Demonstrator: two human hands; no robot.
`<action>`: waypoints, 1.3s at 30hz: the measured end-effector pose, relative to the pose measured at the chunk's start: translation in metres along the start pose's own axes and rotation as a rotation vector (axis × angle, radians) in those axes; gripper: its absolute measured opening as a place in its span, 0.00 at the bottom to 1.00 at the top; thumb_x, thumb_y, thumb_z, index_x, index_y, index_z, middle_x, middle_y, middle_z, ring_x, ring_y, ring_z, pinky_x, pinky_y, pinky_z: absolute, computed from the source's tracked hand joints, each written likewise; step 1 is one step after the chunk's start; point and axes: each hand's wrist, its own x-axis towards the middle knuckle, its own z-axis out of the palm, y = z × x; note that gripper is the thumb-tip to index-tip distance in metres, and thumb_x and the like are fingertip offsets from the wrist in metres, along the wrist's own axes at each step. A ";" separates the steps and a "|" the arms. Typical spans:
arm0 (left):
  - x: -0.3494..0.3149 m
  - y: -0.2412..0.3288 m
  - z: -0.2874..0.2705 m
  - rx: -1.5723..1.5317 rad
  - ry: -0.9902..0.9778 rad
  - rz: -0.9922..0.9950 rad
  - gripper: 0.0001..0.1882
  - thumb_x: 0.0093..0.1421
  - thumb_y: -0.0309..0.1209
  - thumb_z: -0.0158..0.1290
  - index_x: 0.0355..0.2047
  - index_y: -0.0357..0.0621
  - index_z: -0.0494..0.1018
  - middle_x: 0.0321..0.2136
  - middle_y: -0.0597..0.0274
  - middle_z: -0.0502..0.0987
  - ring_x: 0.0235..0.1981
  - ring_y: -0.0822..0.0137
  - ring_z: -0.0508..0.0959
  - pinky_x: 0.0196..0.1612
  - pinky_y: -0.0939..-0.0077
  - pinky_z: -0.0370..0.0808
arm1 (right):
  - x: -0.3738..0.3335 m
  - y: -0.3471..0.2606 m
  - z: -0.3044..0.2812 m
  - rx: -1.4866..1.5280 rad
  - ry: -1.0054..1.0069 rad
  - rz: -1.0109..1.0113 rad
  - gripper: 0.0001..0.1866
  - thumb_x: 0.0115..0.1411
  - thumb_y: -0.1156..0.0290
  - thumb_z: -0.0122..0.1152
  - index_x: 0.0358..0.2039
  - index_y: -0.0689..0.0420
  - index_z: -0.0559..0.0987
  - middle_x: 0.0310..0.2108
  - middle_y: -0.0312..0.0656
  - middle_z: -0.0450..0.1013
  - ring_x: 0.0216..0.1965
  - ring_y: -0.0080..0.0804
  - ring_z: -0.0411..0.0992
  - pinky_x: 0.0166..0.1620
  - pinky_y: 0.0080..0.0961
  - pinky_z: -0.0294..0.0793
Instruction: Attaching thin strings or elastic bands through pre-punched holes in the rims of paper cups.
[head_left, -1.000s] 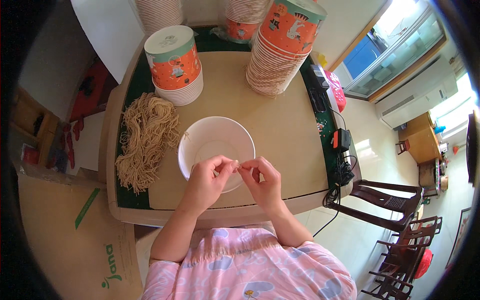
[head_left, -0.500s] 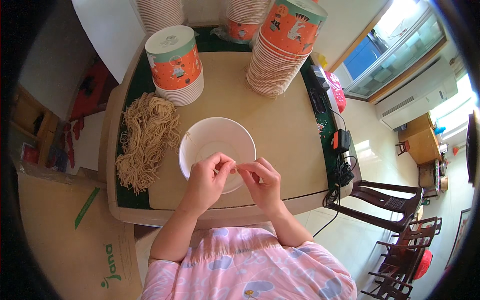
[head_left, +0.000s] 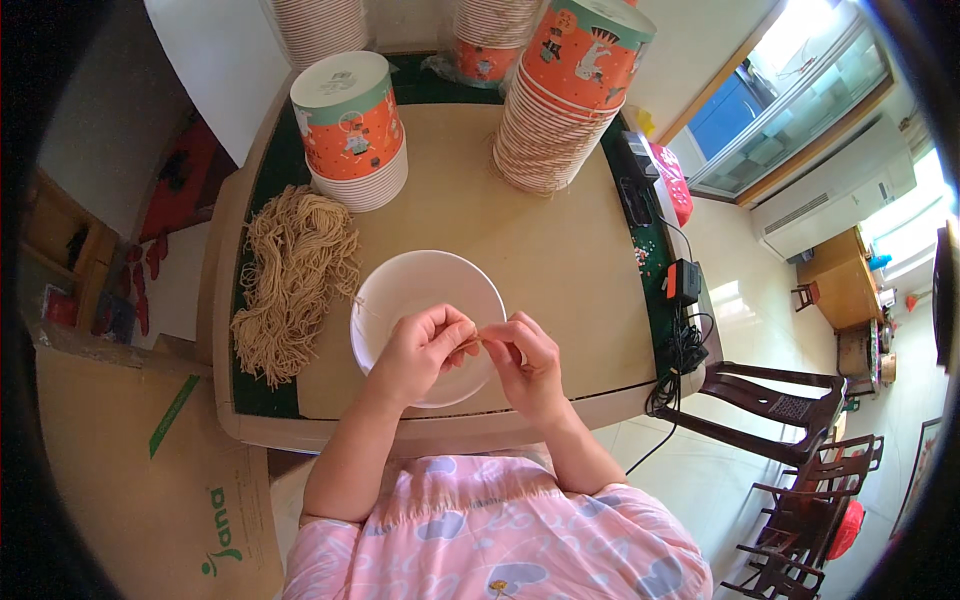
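Note:
Over the near right rim of a white paper bucket (head_left: 395,290), my two hands meet with fingertips pinched close together. My left hand (head_left: 425,350) and my right hand (head_left: 528,362) both grip a thin tan string (head_left: 467,345); only a short piece of it shows between the fingers. At the bucket's left rim a small tan string end (head_left: 360,300) sticks out. Left of the bucket lies a loose bundle of tan strings (head_left: 295,280). My hands hide part of the bucket's near side.
Upside-down orange and green paper buckets stand in a short stack (head_left: 350,130) at the back left and a tall one (head_left: 560,100) at the back right. Wrapped stacks (head_left: 490,40) stand behind. Black cables (head_left: 685,345) hang at the table's right edge, near a dark chair (head_left: 775,405).
The white bucket has shifted slightly toward me and to the left. My hands have moved only a little, still pinched together.

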 end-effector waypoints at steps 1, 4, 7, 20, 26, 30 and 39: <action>0.000 0.002 0.000 -0.021 -0.007 -0.043 0.07 0.64 0.27 0.49 0.31 0.37 0.73 0.24 0.65 0.76 0.23 0.79 0.69 0.26 0.86 0.68 | 0.001 0.000 -0.001 0.011 -0.022 0.021 0.08 0.53 0.85 0.60 0.34 0.60 0.78 0.22 0.35 0.67 0.20 0.19 0.61 0.24 0.16 0.59; -0.001 0.002 -0.002 0.049 0.023 0.018 0.06 0.63 0.27 0.50 0.32 0.36 0.74 0.25 0.65 0.76 0.23 0.79 0.70 0.27 0.85 0.68 | 0.002 0.001 -0.005 0.070 -0.072 0.011 0.07 0.54 0.81 0.61 0.34 0.60 0.77 0.26 0.38 0.70 0.20 0.21 0.63 0.25 0.17 0.64; -0.001 0.001 0.000 0.119 0.013 0.069 0.06 0.62 0.27 0.52 0.33 0.36 0.74 0.25 0.65 0.77 0.23 0.79 0.70 0.27 0.85 0.69 | 0.005 -0.008 -0.006 0.084 -0.051 0.067 0.06 0.54 0.79 0.63 0.34 0.60 0.78 0.27 0.38 0.73 0.22 0.21 0.65 0.26 0.18 0.66; -0.019 0.028 0.006 0.230 -0.138 0.162 0.08 0.64 0.28 0.48 0.31 0.38 0.74 0.20 0.73 0.68 0.23 0.83 0.65 0.25 0.87 0.62 | 0.012 -0.002 -0.023 -0.150 0.001 -0.195 0.07 0.49 0.85 0.64 0.29 0.62 0.78 0.29 0.41 0.74 0.29 0.28 0.72 0.33 0.20 0.71; -0.022 0.039 0.012 0.120 -0.102 0.174 0.08 0.64 0.28 0.47 0.30 0.39 0.73 0.20 0.74 0.67 0.22 0.84 0.64 0.25 0.88 0.60 | 0.005 0.002 -0.025 -0.175 0.044 -0.197 0.08 0.47 0.85 0.65 0.28 0.62 0.76 0.30 0.41 0.72 0.29 0.29 0.72 0.32 0.22 0.71; -0.026 0.047 0.008 -0.014 -0.061 0.205 0.09 0.65 0.30 0.48 0.31 0.38 0.73 0.20 0.73 0.67 0.22 0.84 0.65 0.25 0.90 0.60 | 0.000 0.006 -0.027 -0.170 0.051 -0.120 0.08 0.48 0.85 0.65 0.28 0.62 0.76 0.30 0.41 0.72 0.30 0.30 0.71 0.33 0.22 0.71; -0.019 0.045 0.025 0.122 -0.152 0.195 0.06 0.63 0.26 0.48 0.34 0.36 0.73 0.20 0.73 0.68 0.22 0.83 0.65 0.25 0.87 0.62 | 0.024 -0.030 -0.035 -0.120 -0.053 -0.149 0.10 0.47 0.82 0.64 0.31 0.61 0.77 0.39 0.45 0.73 0.41 0.38 0.72 0.43 0.29 0.72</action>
